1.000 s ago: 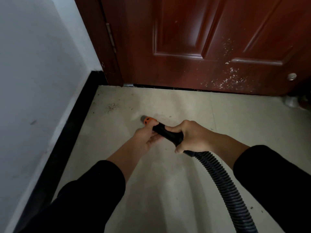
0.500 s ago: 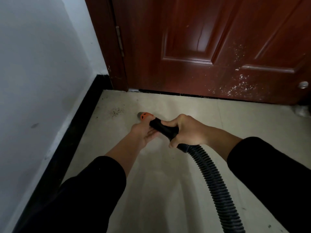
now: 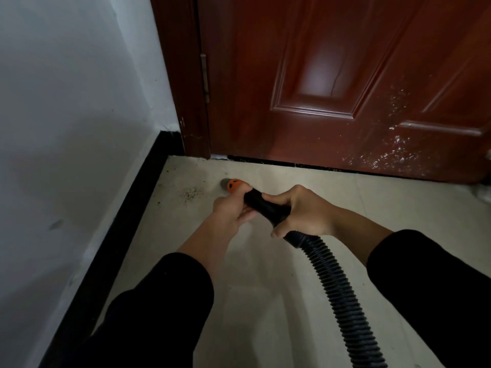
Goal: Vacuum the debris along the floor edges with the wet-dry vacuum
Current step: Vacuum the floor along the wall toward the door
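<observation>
Now | right hand (image 3: pixel 300 211): fingers (image 3: pixel 276 200) wrapped round the black hose (image 3: pixel 334 282) | left hand (image 3: pixel 228 211): fingers (image 3: pixel 247 215) gripping the hose just behind its orange tip (image 3: pixel 233 185) | debris (image 3: pixel 191 193): dark specks on the floor (image 3: pixel 265 301) just left of the left fingers, near the black baseboard (image 3: pixel 119 235).

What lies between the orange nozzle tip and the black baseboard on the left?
A patch of dark debris lies on the floor there, nearer the nozzle tip than the baseboard; the head view shows it.
</observation>
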A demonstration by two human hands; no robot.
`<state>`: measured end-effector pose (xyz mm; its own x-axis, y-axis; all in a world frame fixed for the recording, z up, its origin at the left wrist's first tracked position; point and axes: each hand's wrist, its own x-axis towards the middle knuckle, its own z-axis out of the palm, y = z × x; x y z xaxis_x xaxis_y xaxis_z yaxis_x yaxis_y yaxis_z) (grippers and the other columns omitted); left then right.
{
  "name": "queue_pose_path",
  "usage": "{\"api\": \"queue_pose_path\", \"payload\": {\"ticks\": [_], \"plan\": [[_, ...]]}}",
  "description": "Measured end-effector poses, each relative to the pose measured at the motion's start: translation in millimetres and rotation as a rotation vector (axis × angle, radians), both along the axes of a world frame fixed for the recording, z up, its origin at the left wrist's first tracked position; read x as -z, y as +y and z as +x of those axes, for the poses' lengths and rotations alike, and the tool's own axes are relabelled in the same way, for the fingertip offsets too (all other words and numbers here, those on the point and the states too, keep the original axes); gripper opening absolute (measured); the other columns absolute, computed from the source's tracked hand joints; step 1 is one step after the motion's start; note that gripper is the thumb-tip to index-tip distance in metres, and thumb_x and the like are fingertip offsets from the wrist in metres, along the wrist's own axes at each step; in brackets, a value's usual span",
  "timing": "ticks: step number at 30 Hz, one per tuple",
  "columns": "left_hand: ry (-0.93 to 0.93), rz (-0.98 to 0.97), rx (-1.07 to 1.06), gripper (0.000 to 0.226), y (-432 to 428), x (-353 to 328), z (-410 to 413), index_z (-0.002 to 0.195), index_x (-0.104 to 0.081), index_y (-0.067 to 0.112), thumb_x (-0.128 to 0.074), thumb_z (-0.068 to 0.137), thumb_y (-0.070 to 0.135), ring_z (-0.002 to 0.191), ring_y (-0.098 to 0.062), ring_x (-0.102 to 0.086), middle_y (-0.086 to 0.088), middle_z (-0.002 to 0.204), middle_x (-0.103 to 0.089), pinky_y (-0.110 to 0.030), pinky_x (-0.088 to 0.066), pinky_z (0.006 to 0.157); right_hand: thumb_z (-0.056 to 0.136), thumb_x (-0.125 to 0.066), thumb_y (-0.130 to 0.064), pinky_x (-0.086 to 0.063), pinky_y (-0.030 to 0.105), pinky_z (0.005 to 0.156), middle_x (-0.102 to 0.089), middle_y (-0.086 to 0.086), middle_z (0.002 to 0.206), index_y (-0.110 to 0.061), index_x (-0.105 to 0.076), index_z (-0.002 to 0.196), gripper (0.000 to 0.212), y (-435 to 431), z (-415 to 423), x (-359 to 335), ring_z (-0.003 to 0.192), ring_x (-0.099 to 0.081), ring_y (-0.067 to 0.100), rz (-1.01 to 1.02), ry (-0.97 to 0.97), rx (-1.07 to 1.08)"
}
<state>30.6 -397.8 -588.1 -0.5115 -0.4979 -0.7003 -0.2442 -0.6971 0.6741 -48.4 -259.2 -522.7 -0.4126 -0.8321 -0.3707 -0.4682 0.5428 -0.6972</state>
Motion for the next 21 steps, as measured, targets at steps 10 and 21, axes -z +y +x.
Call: {"api": "queue_pose_path", "payload": {"ticks": [10,21], "plan": [[0.031,0.03,-0.045,0.036,-22.1,3.3,-21.3,0.11,-0.064,-0.001,-0.073,0.086,0.024,0.077,-0.018,-0.073,-0.014,0.094,-0.073,-0.025,-0.06,0.06,0.064,-0.083,-0.006,-0.058,0.03,0.064,-0.071,0.006,0.078,-0.028,-0.063,0.126,0.069,-26.5,-18.6,-7.7,0.057,-0.065,0.014,0.024,0.021,-0.016],[-0.015,-0.013,-0.021,0.037,-17.9,11.5,-5.0,0.109,-0.065,0.0,-0.072,0.086,0.028,0.08,-0.017,-0.072,-0.013,0.096,-0.073,-0.025,-0.059,0.062,0.065,-0.084,-0.01,-0.048,0.018,0.064,-0.064,-0.007,0.072,-0.036,-0.058,0.131,0.075,-18.0,-1.7,8.0,0.061,-0.058,0.003,-0.001,0.021,-0.019]]}}
